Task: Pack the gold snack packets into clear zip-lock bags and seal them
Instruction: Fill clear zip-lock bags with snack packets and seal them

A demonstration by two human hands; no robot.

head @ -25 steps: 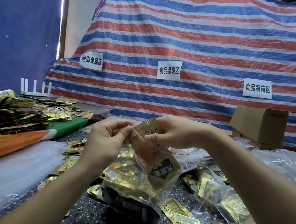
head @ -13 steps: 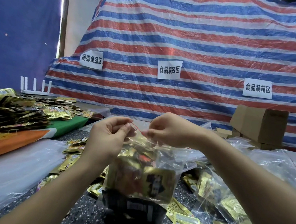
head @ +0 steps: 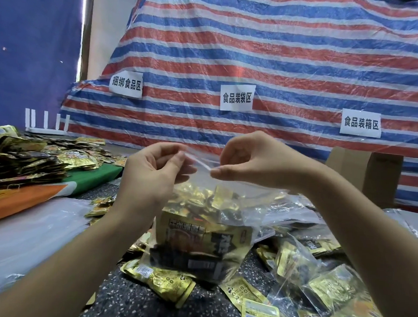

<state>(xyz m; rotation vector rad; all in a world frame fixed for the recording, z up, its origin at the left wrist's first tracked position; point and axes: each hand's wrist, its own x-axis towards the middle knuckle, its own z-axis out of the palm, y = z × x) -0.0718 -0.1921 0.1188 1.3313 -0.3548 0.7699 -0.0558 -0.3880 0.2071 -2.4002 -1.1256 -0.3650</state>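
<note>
- Above the speckled worktop [head: 143, 304], left hand [head: 150, 171] and right hand [head: 250, 158] each pinch the zip-lock bag [head: 224, 209] top.
- Gold snack packets [head: 202, 239] fill it.

Zip-lock bag [head: 228, 184]: clear glossy plastic. Snack packets [head: 202, 242]: shiny crinkled gold foil. Box [head: 365, 176]: matt cardboard. Tabletop [head: 167, 309] was speckled.

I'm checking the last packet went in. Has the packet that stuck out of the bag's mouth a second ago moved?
Yes. It has dropped down inside the bag, away from the middle wall sign; both hands, left and right, now pinch the mouth.
</note>
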